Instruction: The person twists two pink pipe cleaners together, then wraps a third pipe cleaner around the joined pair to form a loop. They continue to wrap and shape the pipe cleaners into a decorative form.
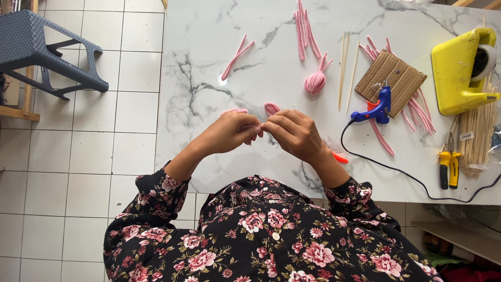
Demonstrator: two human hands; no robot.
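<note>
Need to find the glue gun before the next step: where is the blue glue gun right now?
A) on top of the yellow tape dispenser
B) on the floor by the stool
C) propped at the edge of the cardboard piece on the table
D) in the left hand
C: the blue glue gun stands at the edge of the cardboard piece on the table, while both hands pinch a pink pipe cleaner.

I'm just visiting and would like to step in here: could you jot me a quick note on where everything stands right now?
Left hand and right hand meet above the white marble table, fingers pinching a fuzzy pink pipe cleaner bent into a loop.
Done: one pink pipe-cleaner bud lies finished.
Left: loose pink pipe-cleaner strips, thin wooden skewers and the blue glue gun on its cardboard square wait unused.
</note>
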